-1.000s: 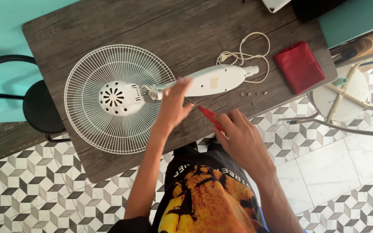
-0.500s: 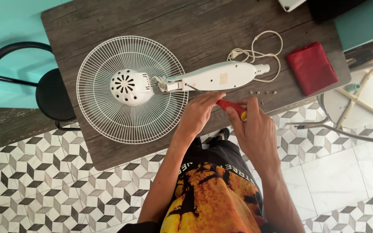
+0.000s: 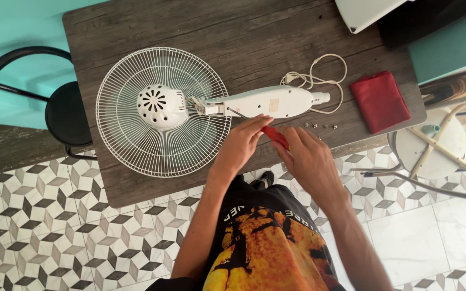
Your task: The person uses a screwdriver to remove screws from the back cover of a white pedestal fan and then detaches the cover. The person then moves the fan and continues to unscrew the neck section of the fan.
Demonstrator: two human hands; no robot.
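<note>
A white fan lies face down on the dark wooden table (image 3: 136, 21). Its round wire grille (image 3: 130, 145) and motor housing (image 3: 159, 106) are on the left; its white stand neck (image 3: 273, 101) points right. My right hand (image 3: 308, 161) is closed around the red handle of a screwdriver (image 3: 274, 135), whose metal tip reaches the neck near the hinge. My left hand (image 3: 241, 143) pinches the screwdriver's shaft with its fingertips, just below the neck.
Several small screws (image 3: 319, 126) lie in a row right of my hands. A white power cord (image 3: 319, 73) coils behind the neck. A red cloth (image 3: 379, 101) lies at the table's right end. A black stool (image 3: 66, 113) stands left, a white stool (image 3: 438, 140) right.
My left hand left the fan's neck and came down onto the screwdriver shaft. My right hand brought the screwdriver tip up against the neck.
</note>
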